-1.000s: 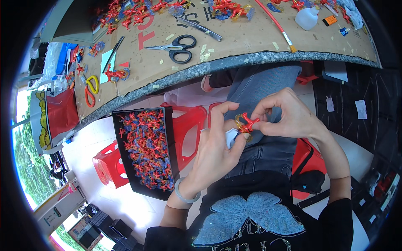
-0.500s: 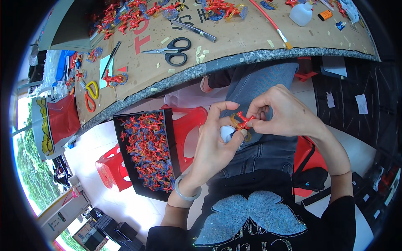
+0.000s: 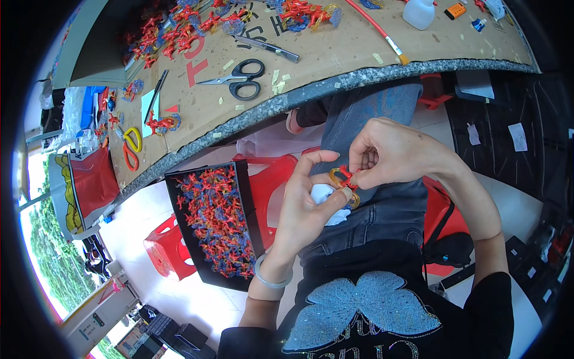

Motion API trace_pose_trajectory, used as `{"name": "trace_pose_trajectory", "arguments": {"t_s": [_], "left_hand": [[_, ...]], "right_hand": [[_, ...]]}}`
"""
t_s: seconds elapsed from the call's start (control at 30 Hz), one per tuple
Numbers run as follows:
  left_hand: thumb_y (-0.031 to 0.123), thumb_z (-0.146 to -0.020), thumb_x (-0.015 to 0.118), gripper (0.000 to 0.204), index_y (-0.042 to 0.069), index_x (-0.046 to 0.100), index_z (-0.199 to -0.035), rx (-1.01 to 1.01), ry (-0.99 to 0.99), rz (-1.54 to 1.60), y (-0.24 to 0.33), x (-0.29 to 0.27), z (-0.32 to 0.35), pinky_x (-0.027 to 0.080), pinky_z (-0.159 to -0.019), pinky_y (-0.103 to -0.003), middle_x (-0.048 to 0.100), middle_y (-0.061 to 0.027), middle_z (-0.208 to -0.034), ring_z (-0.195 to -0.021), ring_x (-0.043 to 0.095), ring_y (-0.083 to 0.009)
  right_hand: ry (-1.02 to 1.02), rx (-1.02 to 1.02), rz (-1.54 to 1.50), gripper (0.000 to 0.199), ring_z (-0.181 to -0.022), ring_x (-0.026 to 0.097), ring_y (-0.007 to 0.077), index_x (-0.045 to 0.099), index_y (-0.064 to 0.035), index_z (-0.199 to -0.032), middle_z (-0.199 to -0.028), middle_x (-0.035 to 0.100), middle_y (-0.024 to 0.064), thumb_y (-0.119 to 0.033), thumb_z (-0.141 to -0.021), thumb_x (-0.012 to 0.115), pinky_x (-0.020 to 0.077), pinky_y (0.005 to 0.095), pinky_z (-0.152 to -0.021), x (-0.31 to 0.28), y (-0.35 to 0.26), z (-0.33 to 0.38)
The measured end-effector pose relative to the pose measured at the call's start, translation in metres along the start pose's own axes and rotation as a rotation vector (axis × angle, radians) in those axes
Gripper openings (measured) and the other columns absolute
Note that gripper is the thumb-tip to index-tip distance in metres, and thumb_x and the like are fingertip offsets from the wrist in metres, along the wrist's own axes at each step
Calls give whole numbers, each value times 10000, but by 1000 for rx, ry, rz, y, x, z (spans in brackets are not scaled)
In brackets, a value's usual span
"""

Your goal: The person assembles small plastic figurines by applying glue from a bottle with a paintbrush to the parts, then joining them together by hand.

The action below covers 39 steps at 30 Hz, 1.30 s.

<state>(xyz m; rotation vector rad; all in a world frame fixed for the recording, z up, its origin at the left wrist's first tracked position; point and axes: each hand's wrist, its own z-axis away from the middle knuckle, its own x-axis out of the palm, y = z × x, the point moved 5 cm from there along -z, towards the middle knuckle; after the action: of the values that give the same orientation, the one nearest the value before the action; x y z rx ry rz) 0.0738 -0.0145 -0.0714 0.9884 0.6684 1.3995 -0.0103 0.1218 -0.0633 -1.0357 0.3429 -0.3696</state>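
Note:
A small red plastic figure (image 3: 343, 170) with clear yellow and blue curved parts is held between my hands above my lap. My left hand (image 3: 299, 212) pinches its lower part between thumb and a finger, while the index finger curls free above. From the other side, my right hand (image 3: 394, 152) grips the red part with thumb and fingertips, hiding some of it. A crumpled white piece (image 3: 321, 192), perhaps cloth or paper, shows behind the left fingers.
Left of my lap, a black tray (image 3: 256, 221) full of similar figures stands by a red stool (image 3: 164, 248). The cardboard-covered table (image 3: 323, 57) carries black scissors (image 3: 245, 79), yellow-and-orange scissors (image 3: 131, 148), a knife (image 3: 266, 48), a brush (image 3: 391, 45), a white bottle (image 3: 418, 14) and more figures.
My right fingers have closed farther over the red figure, so less of it shows. Both hands stay together at nearly the same spot; the whole view has shifted slightly.

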Motion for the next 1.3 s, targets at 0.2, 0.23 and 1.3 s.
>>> {"name": "trace_pose_trajectory", "arguments": {"t_s": [0.2,0.23,1.3], "left_hand": [[-64,-797,639,513,17,404,-1246,153,67,-164,5,0,7,451,-615,-200,706,-96,-875,-729,613,-75],[-64,-797,630,509,18,401,-1245,193,80,-219,8,2,9,454,-614,-208,709,-104,-885,-724,619,-84],[-72,-803,646,542,25,388,-1270,102,51,-103,2,-1,5,462,-667,-193,698,-105,-901,-786,619,-74]], "right_hand": [[7,-6,-64,134,-567,548,47,683,58,-747,-618,627,29,-50,-683,730,430,217,-521,2,1,2],[31,-28,-36,142,-578,549,49,684,55,-748,-619,627,28,-54,-674,737,435,222,-532,1,-1,4],[44,-63,46,126,-551,530,59,686,53,-729,-584,607,32,-46,-664,732,421,231,-514,-1,-7,-2]]}}
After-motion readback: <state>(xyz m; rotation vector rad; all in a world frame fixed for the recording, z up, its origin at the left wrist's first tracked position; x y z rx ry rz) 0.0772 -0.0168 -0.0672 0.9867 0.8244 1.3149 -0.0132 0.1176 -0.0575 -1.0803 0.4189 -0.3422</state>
